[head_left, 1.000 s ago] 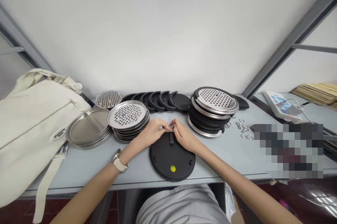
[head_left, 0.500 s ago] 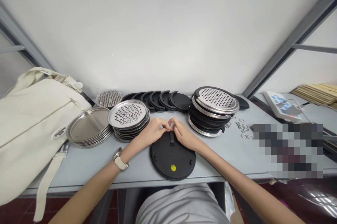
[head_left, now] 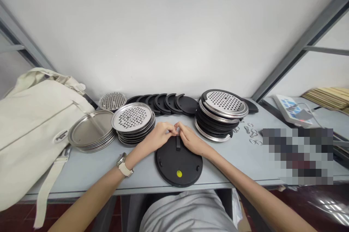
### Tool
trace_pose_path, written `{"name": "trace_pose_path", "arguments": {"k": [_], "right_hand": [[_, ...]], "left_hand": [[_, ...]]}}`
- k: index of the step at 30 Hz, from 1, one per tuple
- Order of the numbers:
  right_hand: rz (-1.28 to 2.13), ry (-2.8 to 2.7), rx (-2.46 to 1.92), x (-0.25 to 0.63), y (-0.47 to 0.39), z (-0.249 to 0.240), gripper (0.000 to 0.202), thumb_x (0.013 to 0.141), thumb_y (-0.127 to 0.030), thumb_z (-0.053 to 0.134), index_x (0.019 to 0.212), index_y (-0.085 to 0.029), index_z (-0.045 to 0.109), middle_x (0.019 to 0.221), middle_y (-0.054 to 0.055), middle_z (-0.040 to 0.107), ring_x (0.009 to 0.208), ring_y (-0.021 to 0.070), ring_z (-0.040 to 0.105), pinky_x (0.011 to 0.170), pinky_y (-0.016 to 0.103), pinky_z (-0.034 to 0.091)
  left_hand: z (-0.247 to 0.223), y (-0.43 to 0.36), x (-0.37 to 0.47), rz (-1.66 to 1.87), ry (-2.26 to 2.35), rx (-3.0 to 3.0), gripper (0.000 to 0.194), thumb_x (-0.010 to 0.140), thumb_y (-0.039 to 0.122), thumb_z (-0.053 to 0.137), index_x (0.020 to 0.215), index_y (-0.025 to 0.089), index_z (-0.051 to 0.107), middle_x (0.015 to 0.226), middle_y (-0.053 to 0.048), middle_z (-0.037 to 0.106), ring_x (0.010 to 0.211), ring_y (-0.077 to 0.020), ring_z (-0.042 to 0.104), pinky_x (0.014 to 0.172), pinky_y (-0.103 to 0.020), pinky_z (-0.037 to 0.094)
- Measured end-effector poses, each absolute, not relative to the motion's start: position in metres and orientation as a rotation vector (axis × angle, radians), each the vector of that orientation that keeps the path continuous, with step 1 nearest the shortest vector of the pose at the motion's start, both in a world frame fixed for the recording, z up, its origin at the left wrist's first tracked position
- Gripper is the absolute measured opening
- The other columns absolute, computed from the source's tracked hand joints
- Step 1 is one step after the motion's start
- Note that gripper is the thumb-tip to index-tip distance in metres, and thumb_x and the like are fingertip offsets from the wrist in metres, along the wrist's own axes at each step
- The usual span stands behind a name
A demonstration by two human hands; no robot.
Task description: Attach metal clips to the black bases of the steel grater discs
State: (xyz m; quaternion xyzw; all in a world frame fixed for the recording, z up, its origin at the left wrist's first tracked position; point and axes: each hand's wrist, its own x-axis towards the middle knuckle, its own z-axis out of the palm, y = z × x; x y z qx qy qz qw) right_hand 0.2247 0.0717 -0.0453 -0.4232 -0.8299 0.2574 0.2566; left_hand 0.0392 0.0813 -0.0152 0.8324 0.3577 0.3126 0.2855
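A round black plate [head_left: 179,159] lies on the table before me, with a yellow dot near its close edge and small dark nubs at its sides. A short black strap [head_left: 178,143] runs down from its far edge. My left hand [head_left: 164,133] and my right hand [head_left: 188,137] meet there, thumbs and fingers pinched together at the strap's far end. Between the fingertips a bit of shiny metal shows, seemingly a small metal ring [head_left: 177,135], mostly hidden by the fingers.
Stacked perforated metal discs [head_left: 132,118] and plain metal plates [head_left: 91,130] stand left, beside a cream backpack [head_left: 40,130]. Black discs [head_left: 188,104] overlap along the wall. At right are a tall stack of assembled graters [head_left: 225,103] and loose metal rings [head_left: 252,141].
Both hands stay pinched at the strap's end, with barely any shift of the fingers. The black plate has not moved.
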Motion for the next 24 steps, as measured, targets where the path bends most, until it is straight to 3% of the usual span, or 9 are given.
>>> {"name": "trace_pose_path", "arguments": {"k": [13,24], "right_hand": [[0.694,-2.228,-1.135,0.2245,0.0716,-0.0481,0.021,0.098,-0.019,0.025,0.101,-0.022,0.045,0.103,0.007,0.059,0.096,0.0218,0.054,0.091,0.039,0.043],[0.651,-2.115,-1.207,0.2192,0.0711,-0.0502,0.017,0.095,-0.02,0.025,0.09,-0.022,0.041,0.085,0.005,0.056,0.083,0.0219,0.054,0.078,0.037,0.044]], "left_hand": [[-0.019,0.0799,0.0378,0.841,0.919,2.307,0.021,0.084,0.004,0.056,0.077,0.016,0.071,0.081,-0.002,0.071,0.08,-0.0171,0.064,0.08,-0.027,0.044],[-0.0173,0.083,0.0354,0.83,0.919,2.367,0.016,0.088,0.011,0.06,0.081,0.018,0.072,0.084,-0.002,0.07,0.083,-0.0174,0.064,0.083,-0.029,0.044]]}}
